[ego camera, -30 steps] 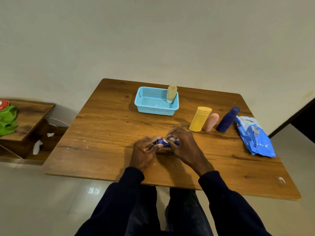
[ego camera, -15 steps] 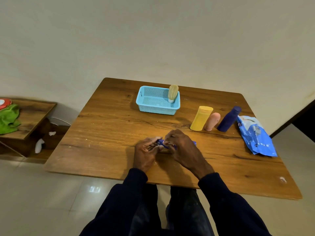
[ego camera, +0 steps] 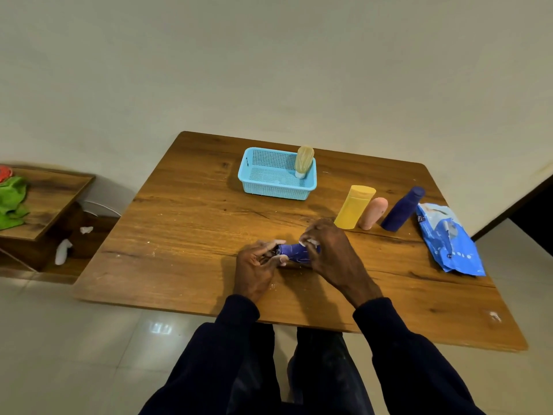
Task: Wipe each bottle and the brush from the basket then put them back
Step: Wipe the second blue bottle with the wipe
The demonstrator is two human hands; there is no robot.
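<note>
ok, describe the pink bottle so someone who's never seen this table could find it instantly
Start at the wooden table and go to its right side, where three bottles stand in a row just left of a blue packet. The pink bottle is the middle one, between the yellow bottle and the dark blue bottle. It is the shortest of the three, with a rounded top and no distinct cap.

1. The left hand and the right hand are gripping a small blue bottle lying sideways over the table.
2. A brush is standing upright in the basket.
3. A yellow bottle, a pink bottle and a dark blue bottle are standing in a row beside a blue packet.
</note>
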